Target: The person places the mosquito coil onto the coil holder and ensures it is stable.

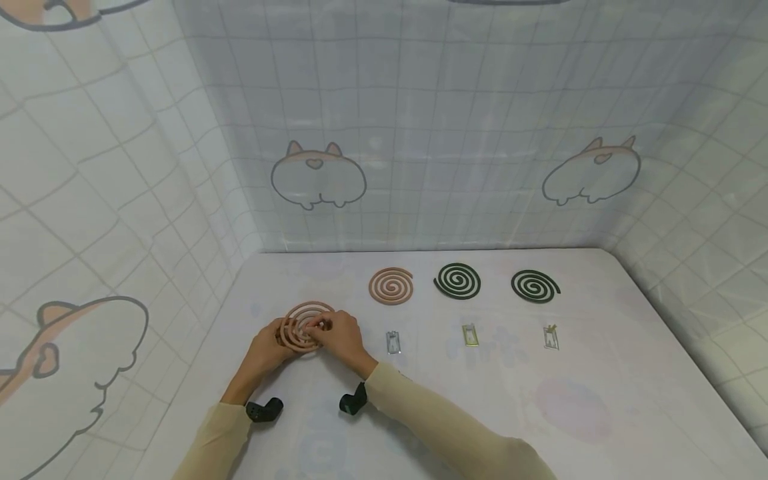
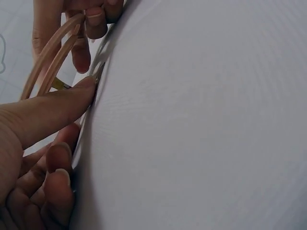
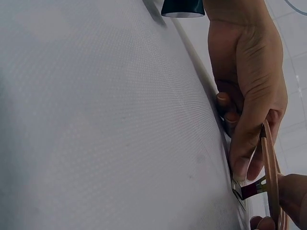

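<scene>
At the left of the table in the head view, my left hand (image 1: 264,350) grips a brown mosquito coil (image 1: 312,303) by its near left side. The coil is raised and tilted; in the left wrist view its rings (image 2: 48,52) stand on edge behind my left thumb. My right hand (image 1: 343,337) reaches over the coil's middle, thumb and index together. In the right wrist view those fingertips are right at a small metal coil stand (image 3: 237,189) beside the coil, with a dark tab towards it. My fingers hide much of the stand.
Further back lie another brown coil (image 1: 391,286) and two dark green coils (image 1: 457,281), (image 1: 536,286). In front of them are a silver stand (image 1: 393,342), a gold stand (image 1: 471,335) and a stand with a gold tip (image 1: 550,337). Sheeted walls (image 1: 384,133) enclose the table.
</scene>
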`<state>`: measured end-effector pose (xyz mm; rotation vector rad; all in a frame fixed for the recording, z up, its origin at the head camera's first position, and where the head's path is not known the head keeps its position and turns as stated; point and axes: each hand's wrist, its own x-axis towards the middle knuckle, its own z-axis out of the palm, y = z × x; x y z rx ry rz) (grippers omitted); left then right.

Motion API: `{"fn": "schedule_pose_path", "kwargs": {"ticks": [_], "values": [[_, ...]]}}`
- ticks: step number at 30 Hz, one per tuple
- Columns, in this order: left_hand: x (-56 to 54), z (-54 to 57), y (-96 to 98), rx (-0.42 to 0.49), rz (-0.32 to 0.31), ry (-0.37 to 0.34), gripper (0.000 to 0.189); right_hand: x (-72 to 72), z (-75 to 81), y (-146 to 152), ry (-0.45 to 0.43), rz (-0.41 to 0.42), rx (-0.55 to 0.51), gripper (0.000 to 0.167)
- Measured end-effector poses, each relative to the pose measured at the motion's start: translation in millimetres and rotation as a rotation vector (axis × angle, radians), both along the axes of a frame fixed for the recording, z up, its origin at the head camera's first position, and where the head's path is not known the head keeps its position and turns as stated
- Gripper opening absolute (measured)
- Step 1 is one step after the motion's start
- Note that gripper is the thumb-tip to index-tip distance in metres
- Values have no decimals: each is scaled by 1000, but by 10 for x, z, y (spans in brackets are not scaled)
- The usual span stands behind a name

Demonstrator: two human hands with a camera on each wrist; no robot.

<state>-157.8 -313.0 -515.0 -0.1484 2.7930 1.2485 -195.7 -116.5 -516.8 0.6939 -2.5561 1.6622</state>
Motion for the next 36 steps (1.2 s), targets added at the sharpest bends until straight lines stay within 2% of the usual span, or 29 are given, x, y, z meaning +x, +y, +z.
{"fn": "schedule_pose_path", "kwargs": {"ticks": [9,14,19,27,36], "values": [[36,81,-46,176,-129,13,104,-14,-23,-9,22,6,-1,16],[44,84,-80,240,-149,-29,116,-19,-20,1,27,17,-11,16],[38,65,-114,234,-160,-45,118,-23,-4,4,21,19,5,16],[43,30,-137,212,-152,-17,113,-28,-4,28,3,34,14,17],[29,30,-140,188,-151,-10,112,-31,14,52,45,47,8,16]]}}
